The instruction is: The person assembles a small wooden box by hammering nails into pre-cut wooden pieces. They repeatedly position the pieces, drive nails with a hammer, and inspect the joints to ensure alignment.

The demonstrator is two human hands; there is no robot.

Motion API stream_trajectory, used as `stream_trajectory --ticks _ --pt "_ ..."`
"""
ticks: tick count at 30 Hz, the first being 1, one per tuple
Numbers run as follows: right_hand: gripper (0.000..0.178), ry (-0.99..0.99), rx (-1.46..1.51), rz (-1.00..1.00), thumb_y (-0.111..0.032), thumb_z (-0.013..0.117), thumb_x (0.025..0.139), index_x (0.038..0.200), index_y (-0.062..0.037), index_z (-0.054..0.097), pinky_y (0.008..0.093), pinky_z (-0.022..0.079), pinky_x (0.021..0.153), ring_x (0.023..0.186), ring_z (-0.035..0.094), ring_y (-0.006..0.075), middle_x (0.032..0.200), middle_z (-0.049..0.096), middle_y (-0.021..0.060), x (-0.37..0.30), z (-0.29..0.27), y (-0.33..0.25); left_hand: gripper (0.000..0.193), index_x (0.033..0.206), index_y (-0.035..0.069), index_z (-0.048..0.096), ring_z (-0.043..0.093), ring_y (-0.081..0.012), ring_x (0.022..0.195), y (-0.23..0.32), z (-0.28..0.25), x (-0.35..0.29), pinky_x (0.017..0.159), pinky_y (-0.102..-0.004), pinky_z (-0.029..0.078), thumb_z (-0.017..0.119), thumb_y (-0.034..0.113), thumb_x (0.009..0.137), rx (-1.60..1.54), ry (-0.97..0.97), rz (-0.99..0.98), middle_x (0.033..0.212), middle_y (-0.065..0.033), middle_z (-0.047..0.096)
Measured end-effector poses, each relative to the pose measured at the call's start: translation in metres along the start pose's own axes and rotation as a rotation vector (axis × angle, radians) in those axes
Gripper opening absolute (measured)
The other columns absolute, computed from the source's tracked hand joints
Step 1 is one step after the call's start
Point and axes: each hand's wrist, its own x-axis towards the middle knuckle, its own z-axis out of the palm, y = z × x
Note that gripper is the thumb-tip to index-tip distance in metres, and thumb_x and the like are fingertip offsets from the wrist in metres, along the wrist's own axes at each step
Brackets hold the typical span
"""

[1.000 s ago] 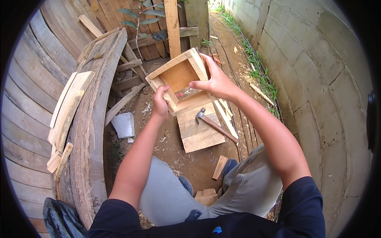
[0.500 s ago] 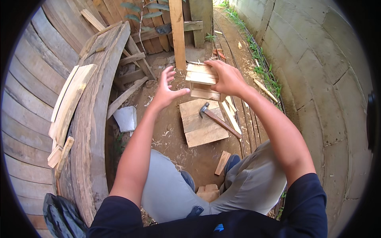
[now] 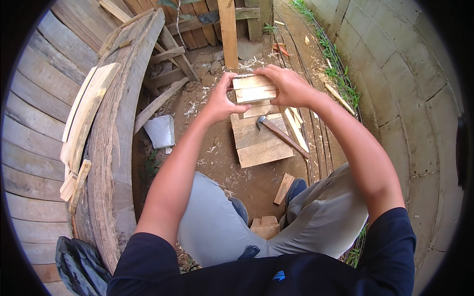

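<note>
Evidently for steadiness, the left hand [image 3: 221, 102] and right hand [image 3: 292, 88] grip the box [image 3: 255, 90] from opposite sides, near the board's [image 3: 262, 157] far edge; the hammer [image 3: 285, 138] lies unheld on the board.

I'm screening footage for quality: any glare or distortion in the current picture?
Head view: bright glare whitens part of the wooden box; head view: the block wall bows toward the dark round rim; head view: the hammer looks fairly sharp.

Outdoor woodworking yard: hammer [image 3: 283, 137], shavings [image 3: 253, 63]
</note>
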Motion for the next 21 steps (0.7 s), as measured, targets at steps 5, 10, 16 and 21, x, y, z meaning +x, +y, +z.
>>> stream_trajectory --ticks 5,10,16,21 --pt "0.081 0.048 0.054 -0.001 -0.007 0.082 0.067 0.143 -0.0046 0.053 0.0452 0.053 0.103 0.12 0.064 0.0371 0.131 0.063 0.0175 0.002 -0.002 0.0 0.09 0.141 0.011 0.042 0.054 -0.022 0.134 -0.005 0.002 0.004 0.12 -0.0402 0.038 0.093 0.005 0.067 -0.236 0.044 0.03 0.138 -0.0097 0.057" --pt "0.084 0.01 0.002 -0.017 -0.009 0.084 0.068 0.144 -0.0013 0.05 0.0445 0.052 0.105 0.122 0.063 0.0367 0.131 0.063 0.0188 0.003 -0.009 -0.001 0.091 0.139 0.011 0.044 0.055 -0.0214 0.133 -0.001 0.001 0.006 0.12 -0.0397 0.038 0.093 0.003 0.063 -0.163 0.074 0.077 0.139 -0.0092 0.057" --pt "0.088 -0.074 0.061 0.067 -0.012 0.088 0.07 0.147 -0.0008 0.047 0.0426 0.05 0.109 0.127 0.06 0.0354 0.135 0.062 0.0208 -0.003 -0.012 0.011 0.086 0.133 0.01 0.05 0.058 -0.0211 0.128 0.02 0.005 0.002 0.115 -0.0388 0.039 0.097 0.02 0.062 0.066 0.168 0.079 0.13 -0.0097 0.064" --pt "0.09 -0.199 0.098 0.182 -0.012 0.089 0.07 0.147 -0.0002 0.046 0.0427 0.049 0.11 0.128 0.06 0.0354 0.137 0.061 0.0216 -0.008 -0.013 0.011 0.084 0.131 0.009 0.051 0.061 -0.0203 0.124 0.031 0.014 0.0 0.109 -0.0361 0.041 0.098 0.025 0.064 0.039 0.173 0.031 0.127 -0.0106 0.068"
